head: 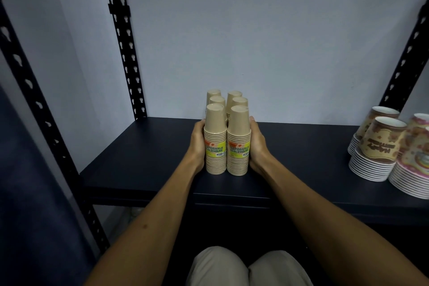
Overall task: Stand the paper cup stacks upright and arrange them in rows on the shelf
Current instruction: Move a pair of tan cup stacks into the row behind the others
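Six cup stacks [227,132] stand upright in two rows at shelf [139,169] centre. Left hand [197,144] and right hand [256,144] press flat-fingered against the front pair; each grip relaxed. Patterned cups [380,146] at three o'clock.

Printed cups: I see stacks of patterned cups [380,144], rims down, well to the right of the fingers.
Pink cups: another stack [415,165] touches them at the frame's right edge.
Uprights: black slotted posts [125,49], far left of the fingers.
Wall: pale [267,30], behind.
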Demonstrator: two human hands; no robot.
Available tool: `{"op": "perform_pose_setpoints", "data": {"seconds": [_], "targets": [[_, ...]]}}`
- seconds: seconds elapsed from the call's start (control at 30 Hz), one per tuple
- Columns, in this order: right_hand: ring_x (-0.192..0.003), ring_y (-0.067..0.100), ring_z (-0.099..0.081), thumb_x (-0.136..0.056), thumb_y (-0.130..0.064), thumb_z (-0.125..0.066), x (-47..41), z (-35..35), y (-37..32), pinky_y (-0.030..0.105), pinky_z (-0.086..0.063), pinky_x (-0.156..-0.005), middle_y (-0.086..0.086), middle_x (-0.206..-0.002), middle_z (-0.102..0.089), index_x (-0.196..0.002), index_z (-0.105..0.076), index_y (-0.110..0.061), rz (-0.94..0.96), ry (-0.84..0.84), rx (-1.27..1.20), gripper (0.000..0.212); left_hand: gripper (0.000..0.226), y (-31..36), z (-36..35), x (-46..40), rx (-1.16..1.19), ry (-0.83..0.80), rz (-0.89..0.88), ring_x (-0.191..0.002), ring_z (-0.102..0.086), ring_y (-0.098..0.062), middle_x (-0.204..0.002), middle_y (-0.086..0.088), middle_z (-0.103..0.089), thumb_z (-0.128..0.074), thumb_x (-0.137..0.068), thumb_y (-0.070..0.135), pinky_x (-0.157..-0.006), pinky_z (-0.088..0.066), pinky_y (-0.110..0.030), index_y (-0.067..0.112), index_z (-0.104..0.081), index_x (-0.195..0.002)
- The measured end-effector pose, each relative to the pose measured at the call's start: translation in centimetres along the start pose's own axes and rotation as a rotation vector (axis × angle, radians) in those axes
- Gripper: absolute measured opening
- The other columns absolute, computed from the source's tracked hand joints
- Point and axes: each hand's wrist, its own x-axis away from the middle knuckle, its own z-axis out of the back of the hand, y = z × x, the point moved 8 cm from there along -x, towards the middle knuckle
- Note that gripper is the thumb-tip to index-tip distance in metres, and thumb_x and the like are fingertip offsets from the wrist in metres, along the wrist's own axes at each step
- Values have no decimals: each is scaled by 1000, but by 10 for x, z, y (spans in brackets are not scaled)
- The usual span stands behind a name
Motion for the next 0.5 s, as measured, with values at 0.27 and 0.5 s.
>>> {"op": "perform_pose_setpoints", "data": {"seconds": [0.27, 0.5], "targets": [[-97, 27, -69, -100, -50, -29, 4, -14, 4, 44, -54, -88, 12, -97, -74, -95, -69, -14, -6, -4, -28, 53, 63, 2, 12, 5, -5, 5, 7, -64, -66, -12, -65, 0, -68, -24, -99, 32, -69, -51, -33, 22, -67, -54], [-100, 28, -68, -98, -53, -30, 4, -13, 7, 50, -50, -96, 13, -101, -73, -98, -71, -13, -24, 31, -23, 57, 65, 0, 16, 1, -19, 12, 4, -63, -66, -11, -63, 1, -68, -24, -99, 32, -66, -51, -31, 22, -69, -53]]}}
